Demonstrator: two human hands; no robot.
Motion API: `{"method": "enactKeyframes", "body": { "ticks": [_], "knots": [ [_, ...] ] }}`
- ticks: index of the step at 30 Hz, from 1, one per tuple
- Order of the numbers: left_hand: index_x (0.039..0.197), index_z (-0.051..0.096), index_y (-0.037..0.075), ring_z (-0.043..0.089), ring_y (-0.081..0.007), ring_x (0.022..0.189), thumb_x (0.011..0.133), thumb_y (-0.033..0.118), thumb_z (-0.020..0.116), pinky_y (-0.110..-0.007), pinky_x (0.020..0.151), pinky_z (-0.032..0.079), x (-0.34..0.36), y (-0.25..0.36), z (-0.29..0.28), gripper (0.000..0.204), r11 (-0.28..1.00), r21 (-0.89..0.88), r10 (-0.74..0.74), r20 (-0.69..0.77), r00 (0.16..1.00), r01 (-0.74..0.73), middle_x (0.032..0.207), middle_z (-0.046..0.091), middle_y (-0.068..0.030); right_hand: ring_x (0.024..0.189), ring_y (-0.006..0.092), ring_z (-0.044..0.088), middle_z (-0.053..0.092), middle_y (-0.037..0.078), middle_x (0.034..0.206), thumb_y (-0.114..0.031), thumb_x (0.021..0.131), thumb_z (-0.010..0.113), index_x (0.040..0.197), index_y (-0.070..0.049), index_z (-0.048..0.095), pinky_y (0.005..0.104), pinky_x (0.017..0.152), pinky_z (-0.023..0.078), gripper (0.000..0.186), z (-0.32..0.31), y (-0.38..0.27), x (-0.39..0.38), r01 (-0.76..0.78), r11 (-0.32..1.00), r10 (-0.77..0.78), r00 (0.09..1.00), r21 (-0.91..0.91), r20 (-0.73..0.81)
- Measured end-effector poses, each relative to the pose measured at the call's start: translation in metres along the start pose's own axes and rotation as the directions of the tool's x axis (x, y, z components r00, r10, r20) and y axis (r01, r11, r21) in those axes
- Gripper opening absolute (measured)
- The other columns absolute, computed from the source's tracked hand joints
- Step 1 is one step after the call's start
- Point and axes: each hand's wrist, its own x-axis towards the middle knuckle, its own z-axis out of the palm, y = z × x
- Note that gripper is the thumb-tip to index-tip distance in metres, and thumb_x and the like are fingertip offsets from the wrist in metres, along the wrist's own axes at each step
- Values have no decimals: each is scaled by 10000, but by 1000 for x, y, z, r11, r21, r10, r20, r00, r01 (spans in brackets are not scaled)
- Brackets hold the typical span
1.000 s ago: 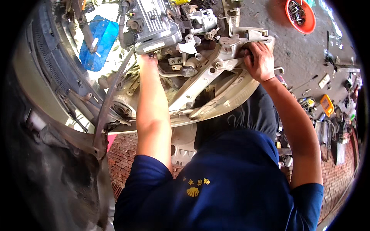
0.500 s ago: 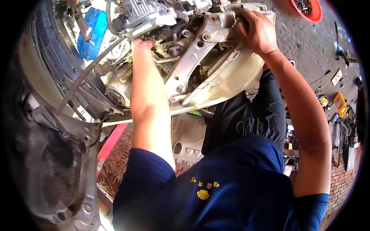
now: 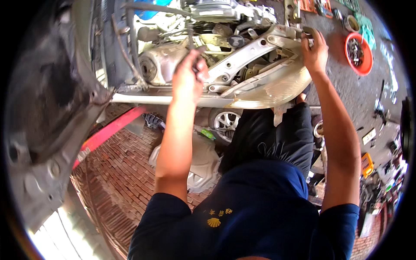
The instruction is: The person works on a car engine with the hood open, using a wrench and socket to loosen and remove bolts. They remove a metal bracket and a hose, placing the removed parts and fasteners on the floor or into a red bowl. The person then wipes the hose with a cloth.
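Note:
My left hand [image 3: 189,71] is raised over the engine bay with fingers curled round a small dark thing that I cannot make out, partly hidden by the fingers. My right hand [image 3: 315,54] grips the top outer corner of the pale metal front bracket [image 3: 255,50], above the clouded headlamp [image 3: 273,86]. Between the hands lie the bracket's sloping arm and bolt holes. The rounded housing [image 3: 160,65] sits left of my left hand, and the engine [image 3: 216,11] is beyond both hands.
The raised dark hood [image 3: 47,99] fills the left, with a red bar [image 3: 102,135] below. A wheel [image 3: 226,125] shows under the bumper. A red bowl of metal pieces [image 3: 359,50], a yellow case [image 3: 368,164] and scattered parts lie on the floor at right.
My left hand has pulled up and right out of the gap by the engine, a dark thing now in it. My right hand stays on the bracket's end. The view has shifted.

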Motion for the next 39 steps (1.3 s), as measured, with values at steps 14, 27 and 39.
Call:
{"method": "enactKeyframes", "body": {
  "ticks": [14,27,39],
  "knots": [
    [1101,661,-26,684,-351,674,996,180,627,-418,641,543,-144,-118,29,234,618,514,404,441,801,-595,829,704,-211,827,126,612,663,21,936,-313,1084,512,1113,-31,678,294,723,502,328,-92,-218,-136,-847,184,253,531,499,809],
    [1208,607,-98,654,-449,1064,937,293,635,-489,964,522,77,-39,-34,477,-4,881,629,370,684,-473,1097,671,-313,826,220,624,641,88,874,-181,1031,553,1157,-17,660,364,758,496,234,-94,-115,-43,-90,939,16,975,333,220],
    [1067,747,-41,660,-399,1155,932,340,553,-440,1026,513,311,-56,-43,448,33,997,361,-75,929,67,1175,702,-269,990,384,545,619,148,1063,-118,829,593,1158,-74,669,486,901,424,340,5,-70,-23,238,971,-229,938,-3,260]
  ]
}}
